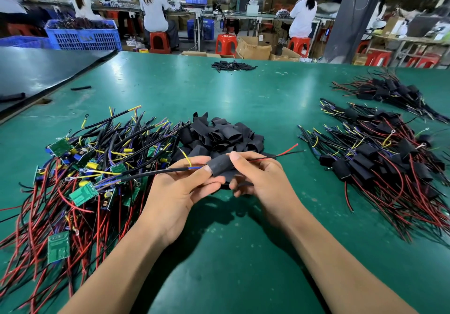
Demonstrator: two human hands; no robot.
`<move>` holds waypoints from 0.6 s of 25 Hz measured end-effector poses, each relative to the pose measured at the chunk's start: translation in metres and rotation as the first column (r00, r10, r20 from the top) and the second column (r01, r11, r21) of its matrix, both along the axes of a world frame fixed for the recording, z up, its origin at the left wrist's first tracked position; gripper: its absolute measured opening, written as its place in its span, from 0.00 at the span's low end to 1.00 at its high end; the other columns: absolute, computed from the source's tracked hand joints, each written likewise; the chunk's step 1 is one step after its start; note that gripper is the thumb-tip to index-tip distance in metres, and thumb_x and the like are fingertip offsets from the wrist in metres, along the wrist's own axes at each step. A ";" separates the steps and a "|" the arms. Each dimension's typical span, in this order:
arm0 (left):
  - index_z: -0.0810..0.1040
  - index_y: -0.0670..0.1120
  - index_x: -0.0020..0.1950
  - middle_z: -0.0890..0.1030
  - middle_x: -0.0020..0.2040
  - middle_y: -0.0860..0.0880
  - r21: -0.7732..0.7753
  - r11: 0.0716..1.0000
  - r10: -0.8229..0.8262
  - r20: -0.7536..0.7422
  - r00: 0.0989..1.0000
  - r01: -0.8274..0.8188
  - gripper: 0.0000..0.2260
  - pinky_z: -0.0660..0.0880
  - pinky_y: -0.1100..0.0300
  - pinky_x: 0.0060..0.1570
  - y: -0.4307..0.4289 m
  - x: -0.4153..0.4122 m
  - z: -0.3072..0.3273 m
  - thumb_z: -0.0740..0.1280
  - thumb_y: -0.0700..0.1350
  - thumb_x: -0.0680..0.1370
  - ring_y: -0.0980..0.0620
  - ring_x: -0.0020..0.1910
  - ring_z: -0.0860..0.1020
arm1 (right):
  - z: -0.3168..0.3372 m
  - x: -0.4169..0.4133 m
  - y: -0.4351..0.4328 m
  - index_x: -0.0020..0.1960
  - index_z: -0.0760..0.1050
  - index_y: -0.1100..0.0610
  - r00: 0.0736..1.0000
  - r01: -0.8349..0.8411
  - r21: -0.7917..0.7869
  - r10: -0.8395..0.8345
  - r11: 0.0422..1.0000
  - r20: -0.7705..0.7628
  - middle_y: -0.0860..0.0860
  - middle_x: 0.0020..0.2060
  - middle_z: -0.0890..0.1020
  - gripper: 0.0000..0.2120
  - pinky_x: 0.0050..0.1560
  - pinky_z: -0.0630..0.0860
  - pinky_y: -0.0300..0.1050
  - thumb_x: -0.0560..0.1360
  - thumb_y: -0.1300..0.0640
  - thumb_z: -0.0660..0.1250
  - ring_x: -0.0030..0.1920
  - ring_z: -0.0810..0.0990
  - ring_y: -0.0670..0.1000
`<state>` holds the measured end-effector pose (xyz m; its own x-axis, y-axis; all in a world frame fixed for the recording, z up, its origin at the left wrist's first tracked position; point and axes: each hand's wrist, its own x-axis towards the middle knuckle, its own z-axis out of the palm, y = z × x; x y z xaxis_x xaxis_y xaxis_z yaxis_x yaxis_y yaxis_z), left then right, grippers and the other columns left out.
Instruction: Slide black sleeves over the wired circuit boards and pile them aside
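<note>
I hold a black sleeve (220,165) between both hands, just above the green table (243,94). My left hand (180,187) pinches its left end, where a black cable (155,172) runs out to the left. My right hand (263,179) pinches its right end, where thin red and black wires (280,154) stick out. Loose sleeves (219,135) lie heaped just beyond my hands. Bare wired boards (85,167) lie piled at the left and sleeved ones (379,157) at the right.
</note>
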<state>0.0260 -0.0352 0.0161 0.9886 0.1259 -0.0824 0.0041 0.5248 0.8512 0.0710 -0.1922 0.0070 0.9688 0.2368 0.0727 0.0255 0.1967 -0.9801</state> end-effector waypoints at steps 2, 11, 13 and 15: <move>0.80 0.37 0.54 0.85 0.44 0.38 -0.076 0.997 -0.016 -0.013 1.000 0.015 0.16 0.81 0.64 0.39 0.001 0.000 0.002 0.71 0.35 0.67 0.45 0.41 0.86 | 0.000 0.001 -0.004 0.45 0.83 0.54 1.000 -0.001 0.009 0.001 1.000 -0.004 0.55 0.36 0.83 0.04 0.29 0.75 0.42 0.77 0.56 0.71 0.30 0.78 0.50; 0.82 0.37 0.46 0.85 0.40 0.38 0.001 1.000 0.022 -0.017 1.000 -0.022 0.09 0.80 0.64 0.36 0.002 0.002 0.000 0.72 0.37 0.67 0.45 0.37 0.86 | -0.002 0.001 -0.004 0.53 0.85 0.52 0.995 -0.070 0.030 0.067 0.997 0.072 0.53 0.35 0.82 0.09 0.30 0.74 0.41 0.74 0.55 0.71 0.31 0.78 0.50; 0.82 0.37 0.45 0.85 0.39 0.38 0.019 0.999 0.032 -0.021 0.999 -0.032 0.08 0.80 0.65 0.35 0.002 0.002 0.000 0.72 0.37 0.67 0.46 0.36 0.86 | -0.002 0.001 -0.003 0.53 0.85 0.52 0.995 -0.069 0.025 0.067 0.997 0.079 0.53 0.37 0.83 0.09 0.29 0.74 0.41 0.74 0.55 0.70 0.31 0.78 0.50; 0.81 0.37 0.46 0.85 0.39 0.38 0.017 0.999 0.037 -0.035 0.999 -0.036 0.06 0.80 0.65 0.36 0.003 0.002 -0.001 0.72 0.36 0.70 0.46 0.37 0.86 | -0.002 0.000 -0.002 0.52 0.85 0.53 0.996 -0.062 0.029 0.060 0.998 0.070 0.53 0.38 0.83 0.08 0.29 0.74 0.41 0.74 0.55 0.70 0.31 0.78 0.50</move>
<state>0.0283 -0.0327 0.0152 0.9799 0.1635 -0.1146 0.0151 0.5115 0.8592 0.0707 -0.1941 0.0045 0.9451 0.2917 0.1473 0.0799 0.2306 -0.9698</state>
